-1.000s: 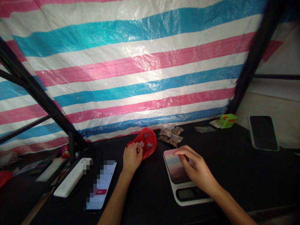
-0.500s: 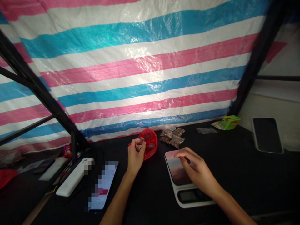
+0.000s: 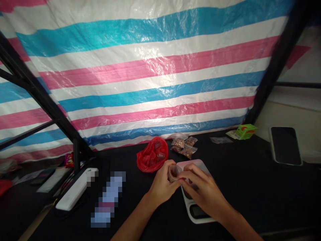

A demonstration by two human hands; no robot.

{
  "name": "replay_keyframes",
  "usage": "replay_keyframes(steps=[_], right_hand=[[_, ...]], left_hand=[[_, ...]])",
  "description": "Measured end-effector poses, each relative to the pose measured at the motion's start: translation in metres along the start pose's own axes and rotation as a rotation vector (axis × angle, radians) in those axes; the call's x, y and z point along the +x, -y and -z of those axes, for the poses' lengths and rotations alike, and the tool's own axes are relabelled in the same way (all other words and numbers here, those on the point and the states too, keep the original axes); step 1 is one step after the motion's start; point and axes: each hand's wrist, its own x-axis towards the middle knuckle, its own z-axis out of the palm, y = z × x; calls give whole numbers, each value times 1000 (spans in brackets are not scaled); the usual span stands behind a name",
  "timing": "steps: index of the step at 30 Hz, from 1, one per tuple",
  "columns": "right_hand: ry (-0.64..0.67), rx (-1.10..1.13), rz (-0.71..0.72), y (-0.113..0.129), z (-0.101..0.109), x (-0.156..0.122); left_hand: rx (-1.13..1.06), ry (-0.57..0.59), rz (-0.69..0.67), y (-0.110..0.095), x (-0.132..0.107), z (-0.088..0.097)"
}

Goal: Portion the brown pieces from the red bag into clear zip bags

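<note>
My left hand (image 3: 162,185) and my right hand (image 3: 202,190) meet over the near left corner of a white kitchen scale (image 3: 198,214). Both pinch a small clear plastic packet (image 3: 174,172) with brownish contents between their fingertips. A red plastic bag (image 3: 150,157) holding more small packets lies open on the black table (image 3: 250,187) just left of and behind the hands. Several filled clear packets of brown pieces (image 3: 184,145) lie behind the scale.
A striped blue, pink and white tarp (image 3: 150,73) hangs behind the table. A phone (image 3: 107,199) and a white oblong device (image 3: 75,189) lie at the left. Another dark phone (image 3: 286,145), a green box (image 3: 245,131) and an empty clear packet (image 3: 220,140) sit at the right.
My left hand lifted a small packet out of the red bag and carried it right to the scale. My right hand closed on the packet too.
</note>
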Motion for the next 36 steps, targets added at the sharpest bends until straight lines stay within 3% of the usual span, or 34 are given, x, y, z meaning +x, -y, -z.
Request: replay_keyframes(steps=[4, 9, 15, 23, 36], right_hand=[[-125, 93, -75, -5, 7, 1], [-167, 73, -258, -42, 24, -1], [-194, -179, -179, -81, 31, -4], [-435, -144, -286, -97, 39, -8], [-356, -117, -294, -96, 28, -8]], left_hand=[[51, 56, -81, -5, 0, 8], [102, 20, -144, -8, 5, 22], [184, -71, -103, -9, 11, 31], [219, -129, -122, -3, 16, 36], [240, -86, -127, -5, 16, 39]])
